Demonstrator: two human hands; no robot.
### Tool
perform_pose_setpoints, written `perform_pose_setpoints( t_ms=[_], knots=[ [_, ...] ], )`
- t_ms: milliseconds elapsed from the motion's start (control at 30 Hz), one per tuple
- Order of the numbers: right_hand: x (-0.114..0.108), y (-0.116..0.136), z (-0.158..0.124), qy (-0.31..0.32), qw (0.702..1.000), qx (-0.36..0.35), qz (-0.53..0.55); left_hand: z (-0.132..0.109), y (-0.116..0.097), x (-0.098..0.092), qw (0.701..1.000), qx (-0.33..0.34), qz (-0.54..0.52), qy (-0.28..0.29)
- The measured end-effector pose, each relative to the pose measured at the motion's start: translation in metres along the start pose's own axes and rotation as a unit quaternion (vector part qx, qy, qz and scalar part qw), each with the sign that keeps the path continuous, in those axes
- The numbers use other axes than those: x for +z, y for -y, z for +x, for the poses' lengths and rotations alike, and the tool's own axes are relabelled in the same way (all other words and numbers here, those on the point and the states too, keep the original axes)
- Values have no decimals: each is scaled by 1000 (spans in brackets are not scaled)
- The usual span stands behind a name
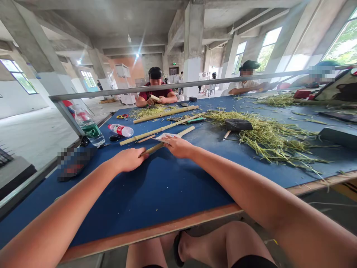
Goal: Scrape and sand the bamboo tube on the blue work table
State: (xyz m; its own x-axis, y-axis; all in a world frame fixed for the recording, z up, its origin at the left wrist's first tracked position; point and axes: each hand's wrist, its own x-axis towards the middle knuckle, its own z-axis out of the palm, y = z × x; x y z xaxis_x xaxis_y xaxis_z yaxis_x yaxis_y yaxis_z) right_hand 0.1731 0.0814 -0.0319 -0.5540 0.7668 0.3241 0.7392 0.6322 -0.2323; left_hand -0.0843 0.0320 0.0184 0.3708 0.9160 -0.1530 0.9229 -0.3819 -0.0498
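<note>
While the left hand gripped the near end of a pale, bamboo-like stick with its fingers curled around it, the right hand lay over the stick's middle, its fingers close together on a white sheet against the stick; where the right thumb sat could not be told. The stick was over the middle of the blue table, its long axis slanting from near left to far right, the free end pointing away and rightward. Just beyond it, a longer jointed stick lay roughly parallel, with a thin brown stick between them. Farther left, a clear bottle lay on its side. To the right, a dark block rested on straw-coloured shavings. Across the table, another person held a short pale tube.
</note>
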Motion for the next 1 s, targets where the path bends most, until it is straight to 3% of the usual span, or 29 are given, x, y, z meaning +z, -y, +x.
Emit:
perform_pose_setpoints(
  t_ms=[200,267,367,533,633,700,867,933,1000],
  knots=[
    [-26,-84,-10,-42,981,181,-54,-3,-1,-2,1000,5,-3,5],
    [-28,-99,-11,-44,974,213,-70,-3,-1,-2,1000,7,-4,4],
    [-19,-85,-7,-29,978,192,-71,-2,1,1,1000,8,-3,-3],
    [9,-14,5,-8,1000,1,-12,2,4,5,1000,-1,-21,-12],
    [12,-2,8,-2,999,-43,7,2,3,4,999,-5,-30,-12],
    [4,-17,6,-8,1000,3,-1,1,2,2,1000,-4,-27,-11],
    [-22,-83,-5,-25,976,210,-50,-3,0,-1,1000,-2,-22,1],
    [-24,-92,-7,-23,971,231,-59,-4,0,-2,1000,-1,-19,2],
    [-20,-84,-6,-19,974,217,-61,-4,0,-2,1000,1,-19,3]
  ],
)
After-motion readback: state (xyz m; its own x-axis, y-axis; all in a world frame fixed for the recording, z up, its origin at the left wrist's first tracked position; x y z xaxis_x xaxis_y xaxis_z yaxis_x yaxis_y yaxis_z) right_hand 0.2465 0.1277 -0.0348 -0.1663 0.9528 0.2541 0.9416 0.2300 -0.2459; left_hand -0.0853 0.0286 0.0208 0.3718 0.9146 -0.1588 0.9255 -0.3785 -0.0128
